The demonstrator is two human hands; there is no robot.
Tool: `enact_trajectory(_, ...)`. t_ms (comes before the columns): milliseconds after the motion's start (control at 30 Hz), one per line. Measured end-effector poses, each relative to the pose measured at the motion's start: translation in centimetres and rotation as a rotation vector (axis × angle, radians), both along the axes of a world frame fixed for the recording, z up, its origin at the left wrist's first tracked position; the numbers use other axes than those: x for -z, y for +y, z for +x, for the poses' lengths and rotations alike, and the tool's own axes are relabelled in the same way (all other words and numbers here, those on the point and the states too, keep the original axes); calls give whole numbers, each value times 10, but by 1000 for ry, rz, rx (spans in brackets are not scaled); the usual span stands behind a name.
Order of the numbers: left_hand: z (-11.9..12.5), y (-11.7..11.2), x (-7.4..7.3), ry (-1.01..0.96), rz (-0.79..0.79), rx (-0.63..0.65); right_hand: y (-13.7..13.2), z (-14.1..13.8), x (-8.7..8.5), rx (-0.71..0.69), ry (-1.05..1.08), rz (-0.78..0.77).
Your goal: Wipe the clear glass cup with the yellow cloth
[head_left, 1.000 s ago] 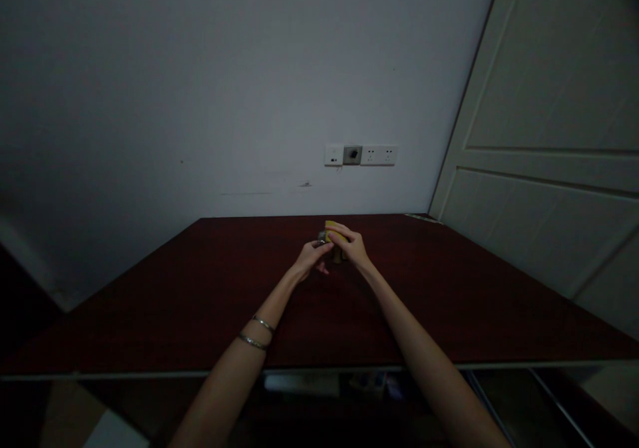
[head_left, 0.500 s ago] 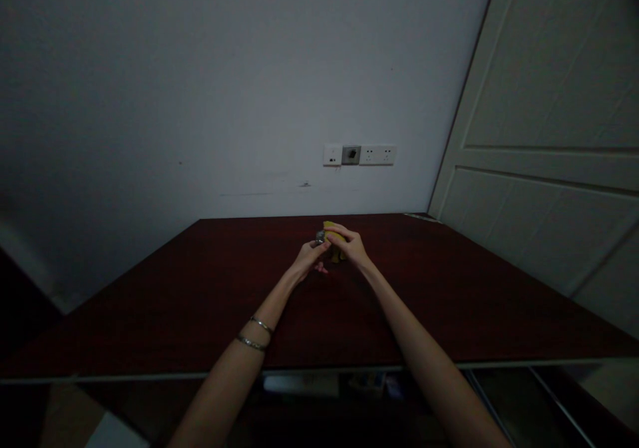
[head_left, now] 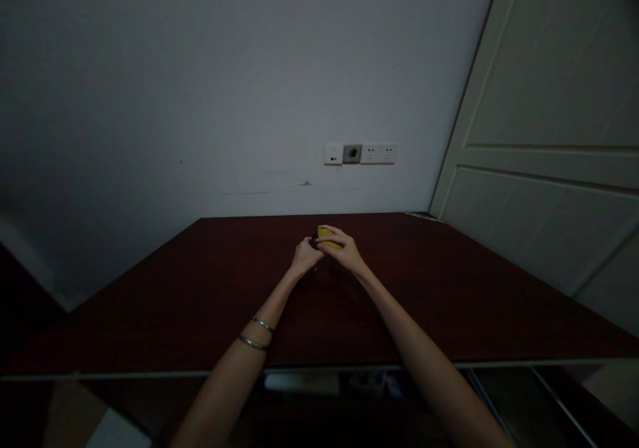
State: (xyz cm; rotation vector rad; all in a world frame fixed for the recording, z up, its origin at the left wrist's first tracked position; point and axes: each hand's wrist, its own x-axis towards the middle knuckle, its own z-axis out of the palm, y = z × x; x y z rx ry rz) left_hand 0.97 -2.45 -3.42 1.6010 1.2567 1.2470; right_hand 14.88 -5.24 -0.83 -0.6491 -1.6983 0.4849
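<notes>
My right hand (head_left: 344, 251) is curled round a soft-looking yellow thing, perhaps a cloth (head_left: 329, 234), with its fingers bent over the front. Close against it, my left hand (head_left: 305, 256) is closed on a small dark object (head_left: 314, 237) whose kind I cannot make out. The yellow thing presses against or covers part of this object. Both hands meet just above the middle of the dark red table (head_left: 239, 288). Two silver bangles (head_left: 253, 343) circle my left forearm.
Behind the table rises a pale wall (head_left: 249, 88) with a row of sockets and switches (head_left: 360, 154). A white panelled door (head_left: 544, 168) stands at the right. Below the table's front edge, items lie on a dim shelf, including a pale flat one (head_left: 302, 384).
The yellow thing has turned and shifted slightly left, and its hanging lower part no longer shows. Something pink below the left hand has gone out of sight. Both hands are closer together.
</notes>
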Motion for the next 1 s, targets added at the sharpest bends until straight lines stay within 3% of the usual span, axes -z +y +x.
enact_trajectory(133,2,0,1,182,89,-63,0,-2,2,68,-5,10)
enact_trajectory(367,6,-10,-2,265,186,-50,2,-5,1,233,155,-14)
enact_trajectory(667,5,-2,3,134,132,-22,-3,5,-4,18,-69,39)
enact_trajectory(867,5,-10,-2,176,201,15,8,6,-2,35,117,-107)
enact_trajectory(1000,7,-19,-9,119,108,136,13,15,-5,-5,221,-256)
